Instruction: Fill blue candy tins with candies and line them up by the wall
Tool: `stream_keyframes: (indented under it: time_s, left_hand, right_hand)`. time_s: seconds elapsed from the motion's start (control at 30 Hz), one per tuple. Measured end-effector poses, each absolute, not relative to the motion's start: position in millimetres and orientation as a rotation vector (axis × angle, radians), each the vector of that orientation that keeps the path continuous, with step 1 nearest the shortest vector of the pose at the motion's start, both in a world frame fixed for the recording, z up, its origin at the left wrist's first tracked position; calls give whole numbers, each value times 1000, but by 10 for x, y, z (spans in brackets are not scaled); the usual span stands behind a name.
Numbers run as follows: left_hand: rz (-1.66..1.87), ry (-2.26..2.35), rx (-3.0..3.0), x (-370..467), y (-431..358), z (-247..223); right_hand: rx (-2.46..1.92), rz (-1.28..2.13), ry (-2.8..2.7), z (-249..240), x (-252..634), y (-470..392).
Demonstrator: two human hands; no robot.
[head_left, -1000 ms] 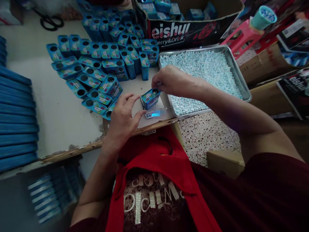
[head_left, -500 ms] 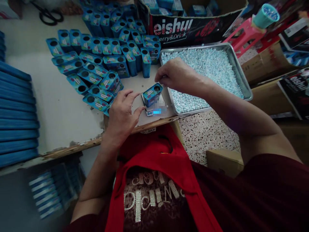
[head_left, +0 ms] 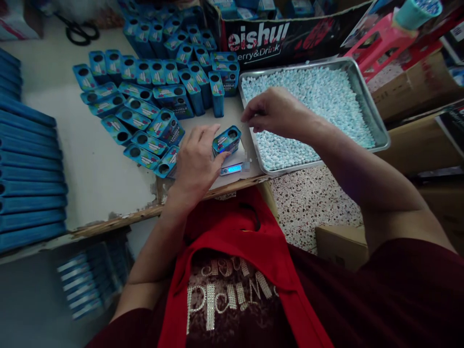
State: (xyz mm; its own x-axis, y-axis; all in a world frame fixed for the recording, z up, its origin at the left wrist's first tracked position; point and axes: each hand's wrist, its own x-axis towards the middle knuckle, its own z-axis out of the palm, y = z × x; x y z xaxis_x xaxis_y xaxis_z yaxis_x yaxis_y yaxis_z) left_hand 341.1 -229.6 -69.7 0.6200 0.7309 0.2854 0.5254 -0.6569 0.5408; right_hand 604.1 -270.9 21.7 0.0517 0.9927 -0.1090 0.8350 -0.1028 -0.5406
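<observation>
A small blue candy box (head_left: 227,141) with a round hole in its top stands on a small digital scale (head_left: 232,169), whose display glows blue. My left hand (head_left: 198,159) is closed on the box's left end, thumb at the front and fingers behind. My right hand (head_left: 270,112) hovers over the left edge of a metal tray (head_left: 380,137), just right of the box. Its fingers are curled together, and whatever they may hold is hidden. Small pale-blue and white candies (head_left: 311,96) fill the tray.
Many similar blue boxes (head_left: 137,106) stand left of the scale. Long blue stacks (head_left: 32,183) lie at the far left, near black scissors (head_left: 80,35). A printed black carton (head_left: 261,41) stands behind the tray. A teal cup (head_left: 416,14) sits on a pink stool (head_left: 384,46).
My left hand has moved right and closed on the box, where it was open beside it. My right hand has shifted slightly right, away from the box.
</observation>
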Motion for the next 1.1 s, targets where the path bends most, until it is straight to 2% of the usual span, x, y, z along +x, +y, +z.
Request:
stream_keyframes:
  time_s: [0.17,0.37,0.47,0.6,0.7,0.8,0.87,1.0,1.1]
  left_hand:
    - [646,1039,2430,3574,-2271,-788]
    - [508,988,2462,3900,-2270,-835]
    - [592,957,2498,3744,-2272,-640]
    - [862,1097,2503,2954,-1995,-39]
    - [995,1467,2500,2216,-1385,494]
    - [761,2054,2327,1689,-483,850]
    - [593,2277,2160,1490,165,954]
    - [670,2334,2052,1394,1308,949]
    - [566,2396,1953,1526,1838,834]
  right_hand:
    - [-1967,572,-1918,33,6318,-2741]
    - [-2073,67,-2107,-307,6743,-2658]
    - [-1953,74,-2135,-363,6505,-2492]
    - [-1585,299,-2200,-422,5811,-2215]
    - [-1248,346,-2291,-477,5305,-2081]
    - [-1062,267,-2436,-528,4905,-2128]
    - [-1138,178,-2549,-583,4676,-2279]
    - [-1476,74,-2493,-798,4272,-2711]
    - [-1586,25,-2328,-967,4040,-2958]
